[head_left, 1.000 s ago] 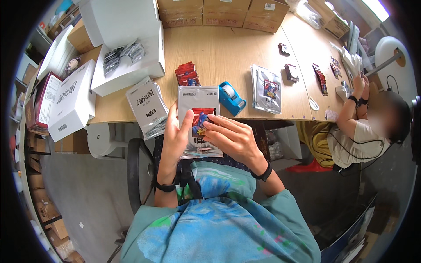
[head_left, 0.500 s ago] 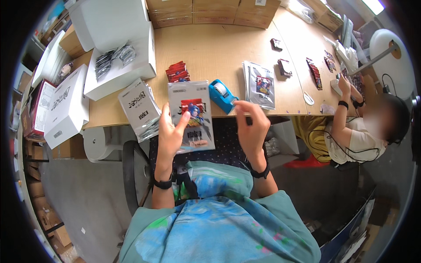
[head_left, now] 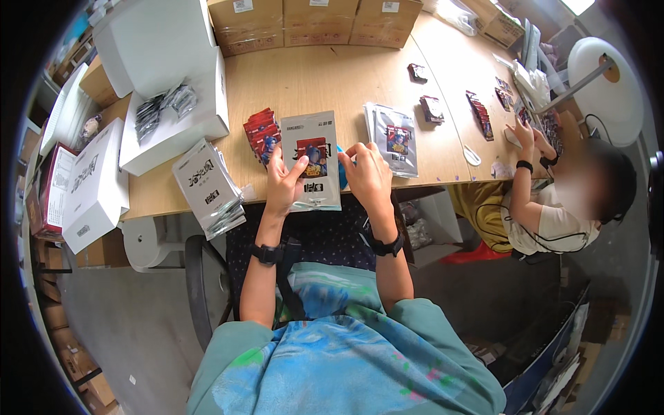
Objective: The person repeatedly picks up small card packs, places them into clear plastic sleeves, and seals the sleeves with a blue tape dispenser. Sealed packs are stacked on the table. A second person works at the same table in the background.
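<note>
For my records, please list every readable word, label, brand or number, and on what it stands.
Wording left uncopied; print stands on:
Held pouch: dark characters.
Left pouches: dark characters.
White box: dark characters.
Right pouches: too small.
Red packets: too small.
Cartons: too small.
Maroon box: blurred.

1 held pouch [head_left: 328, 194], 2 people [head_left: 346, 360]

Teal shirt [head_left: 346, 360] — blue front [head_left: 332, 377], black wristbands [head_left: 389, 246]
</note>
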A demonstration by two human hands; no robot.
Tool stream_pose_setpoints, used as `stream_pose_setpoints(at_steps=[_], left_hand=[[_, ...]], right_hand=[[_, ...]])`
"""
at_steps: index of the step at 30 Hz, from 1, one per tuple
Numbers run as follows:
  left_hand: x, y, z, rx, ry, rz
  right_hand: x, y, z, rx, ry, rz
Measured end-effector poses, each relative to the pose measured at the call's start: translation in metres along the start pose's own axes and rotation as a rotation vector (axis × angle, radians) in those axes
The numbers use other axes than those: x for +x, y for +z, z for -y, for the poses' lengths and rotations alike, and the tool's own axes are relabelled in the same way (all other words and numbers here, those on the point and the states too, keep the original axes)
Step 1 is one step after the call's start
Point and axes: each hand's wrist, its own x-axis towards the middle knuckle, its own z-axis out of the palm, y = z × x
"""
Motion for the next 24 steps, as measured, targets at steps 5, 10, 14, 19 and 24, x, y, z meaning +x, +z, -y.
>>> stream_pose_setpoints(at_steps=[5,10,14,19,24], left_hand=[[0.001,-0.005,0.013,-0.019,-0.030,0.035],[0.001,-0.007,0.016,0.018,-0.006,0.009],[0.002,-0.004,0.016,0.042,0.005,0.013],[0.003,-0.011,0.018,0.055,-0.005,0.033],[0.002,-0.011,0.019,0.079,0.002,0.038]], right_hand=[[0.004,0.006,-0.007,0.008,-0.004,0.016],[0.006,0.005,-0.016,0.163,0.035,0.029],[0.005,0.011,-0.032,0.395,0.121,0.069],[0.003,0.023,-0.055,0.804,0.217,0.182],[-0.001,0.024,-0.059,0.939,0.235,0.207]])
